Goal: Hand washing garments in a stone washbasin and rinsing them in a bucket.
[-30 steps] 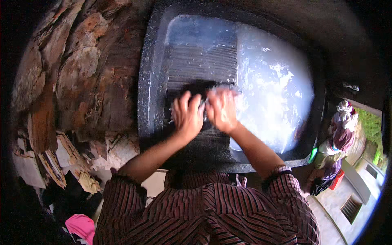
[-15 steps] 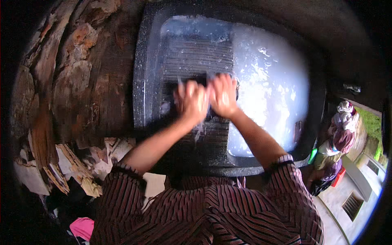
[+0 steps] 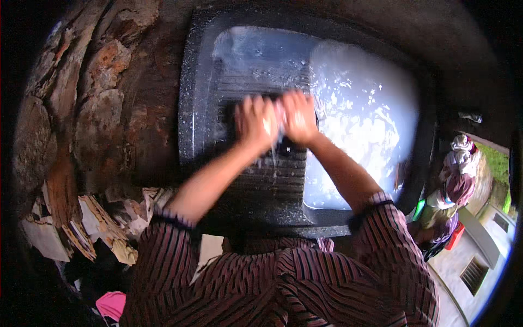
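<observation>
Adjoining ridged washboard (image 3: 275, 182): cloudy water (image 3: 359, 125) in black sink (image 3: 188, 109); wood (image 3: 101, 114) left.

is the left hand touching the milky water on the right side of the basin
Apart: the head view shows the right hand and part of the ridged board between the left hand and the milky water.

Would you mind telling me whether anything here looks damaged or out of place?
The splintered pieces, apparently wood, at lower left look broken, with ragged ends at jumbled angles. Nothing odd stands out around the left hand and right hand over the ribbed washboard.
</observation>
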### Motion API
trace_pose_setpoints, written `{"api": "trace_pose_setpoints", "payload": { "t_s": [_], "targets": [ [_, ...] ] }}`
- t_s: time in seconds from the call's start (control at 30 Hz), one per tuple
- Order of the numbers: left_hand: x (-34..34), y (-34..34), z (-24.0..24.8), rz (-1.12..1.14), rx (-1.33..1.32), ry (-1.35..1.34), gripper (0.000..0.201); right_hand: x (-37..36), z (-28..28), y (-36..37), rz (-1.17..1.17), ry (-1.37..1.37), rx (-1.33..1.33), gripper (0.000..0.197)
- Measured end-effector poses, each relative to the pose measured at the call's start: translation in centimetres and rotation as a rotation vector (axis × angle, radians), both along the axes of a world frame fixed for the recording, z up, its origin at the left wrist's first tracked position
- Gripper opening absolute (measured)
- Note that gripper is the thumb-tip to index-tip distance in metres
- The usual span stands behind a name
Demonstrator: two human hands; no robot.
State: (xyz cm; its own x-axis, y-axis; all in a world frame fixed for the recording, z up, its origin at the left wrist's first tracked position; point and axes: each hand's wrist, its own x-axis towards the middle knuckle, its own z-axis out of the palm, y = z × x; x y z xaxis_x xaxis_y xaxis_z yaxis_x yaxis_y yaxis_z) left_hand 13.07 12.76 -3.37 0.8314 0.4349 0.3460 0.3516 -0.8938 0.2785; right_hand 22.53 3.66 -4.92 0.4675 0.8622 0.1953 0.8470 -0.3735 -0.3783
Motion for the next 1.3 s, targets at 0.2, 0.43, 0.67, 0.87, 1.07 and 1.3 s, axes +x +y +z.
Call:
{"api": "trace_pose_setpoints", "payload": {
  "t_s": [0.2, 0.43, 0.67, 0.87, 1.07, 1.3],
  "targets": [
    [0.4, 2.3, 0.6, 0.052, -0.218, 0.005, 0.015, -1.2, 0.9, 1.0, -0.189, 0.102, 0.137, 0.018],
    [-4.5, 0.0, -1.3, -0.016, -0.035, 0.097, 0.018, -1.8, 0.5, 0.0, 0.218, 0.131, 0.227, 0.015],
    [-0.4, 2.8, 1.0, -0.038, -0.179, -0.018, 0.016, 0.3, 0.8, 2.8, -0.114, 0.088, 0.06, 0.024],
    [-5.2, -1.6, -0.1, -0.113, 0.023, 0.084, 0.018, -2.5, 0.2, -1.7, 0.156, 0.067, 0.116, 0.02],
    [5.1, 5.3, -0.9, 0.224, -0.29, 0.238, 0.031, 7.1, -0.6, 5.1, -0.187, -0.172, -0.056, 0.023],
    [4.6, 5.6, -0.8, 0.234, -0.162, 0.176, 0.029, 11.4, -8.1, -9.9, -0.958, 0.806, 0.345, 0.031]
  ]
}}
